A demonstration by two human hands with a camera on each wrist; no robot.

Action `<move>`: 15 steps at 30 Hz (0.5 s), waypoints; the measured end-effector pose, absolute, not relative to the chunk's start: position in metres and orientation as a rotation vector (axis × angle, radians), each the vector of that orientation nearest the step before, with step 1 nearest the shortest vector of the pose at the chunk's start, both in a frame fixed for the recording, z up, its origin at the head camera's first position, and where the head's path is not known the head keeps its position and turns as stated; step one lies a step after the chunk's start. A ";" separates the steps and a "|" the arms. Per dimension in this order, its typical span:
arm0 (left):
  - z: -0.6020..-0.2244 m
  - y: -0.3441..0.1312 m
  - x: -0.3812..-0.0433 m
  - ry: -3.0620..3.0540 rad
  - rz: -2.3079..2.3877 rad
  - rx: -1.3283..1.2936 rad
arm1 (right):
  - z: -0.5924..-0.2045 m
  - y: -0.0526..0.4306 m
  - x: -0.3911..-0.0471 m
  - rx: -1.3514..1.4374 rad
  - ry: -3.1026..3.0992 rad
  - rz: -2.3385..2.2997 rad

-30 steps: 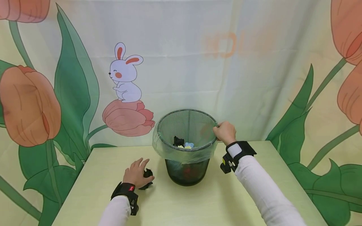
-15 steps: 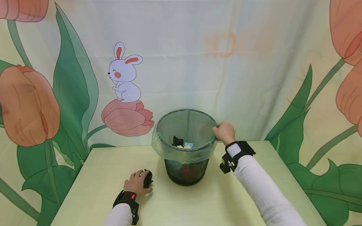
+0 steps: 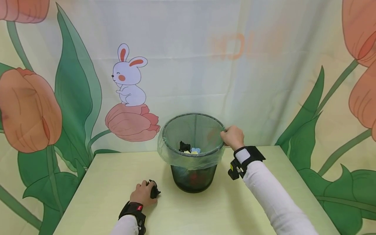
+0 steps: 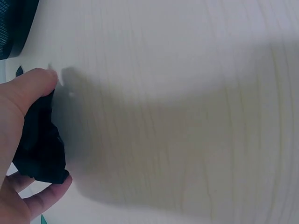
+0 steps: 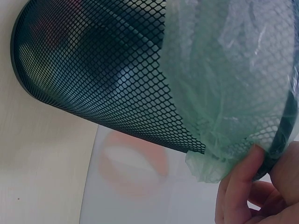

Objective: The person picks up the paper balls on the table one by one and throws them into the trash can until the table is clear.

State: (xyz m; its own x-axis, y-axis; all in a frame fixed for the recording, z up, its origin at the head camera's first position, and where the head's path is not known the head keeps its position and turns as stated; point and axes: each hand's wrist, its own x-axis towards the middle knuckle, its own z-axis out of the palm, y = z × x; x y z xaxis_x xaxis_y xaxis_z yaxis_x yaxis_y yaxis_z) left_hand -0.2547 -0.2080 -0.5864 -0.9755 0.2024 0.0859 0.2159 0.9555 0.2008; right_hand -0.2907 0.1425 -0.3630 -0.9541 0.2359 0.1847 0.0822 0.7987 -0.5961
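Observation:
My left hand [image 3: 142,194] holds a crumpled ball of black paper [image 3: 154,190] low over the table, left of the bin. In the left wrist view, the thumb and fingertips close on opposite ends of the black paper [image 4: 41,144]. A dark mesh wastebasket [image 3: 194,181] stands upright, lined with a thin green plastic bag [image 3: 191,164] folded over its rim. The right side of that rim is gripped by my right hand [image 3: 234,137]; in the right wrist view, its fingers pinch the bag and rim together.
Inside the bin lie crumpled black [image 3: 184,146], blue [image 3: 195,150] and yellowish pieces. The pale wooden table [image 3: 249,195] ends at a curtain [image 3: 264,81] printed with tulips and a rabbit, close behind the bin.
My left hand has come down onto the black paper, closed its fingers round it and drawn slightly nearer. My right hand and the bin have stayed in place.

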 end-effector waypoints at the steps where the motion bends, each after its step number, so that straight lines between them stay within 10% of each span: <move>1: -0.586 -0.208 -0.254 -3.045 -0.337 -0.322 | -0.363 0.142 -0.291 -0.247 -2.738 0.887; 15: -0.586 -0.211 -0.249 -3.044 -0.364 -0.320 | -0.362 0.141 -0.290 -0.221 -2.751 0.876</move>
State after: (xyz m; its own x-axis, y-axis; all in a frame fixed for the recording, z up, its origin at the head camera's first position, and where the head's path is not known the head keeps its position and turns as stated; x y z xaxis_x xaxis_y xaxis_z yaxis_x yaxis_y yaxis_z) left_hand -0.2487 -0.2111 -0.5858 -0.9767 0.1979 0.0829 0.2118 0.9506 0.2271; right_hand -0.2897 0.1412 -0.3623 -0.9585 0.2163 0.1857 0.0691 0.8084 -0.5846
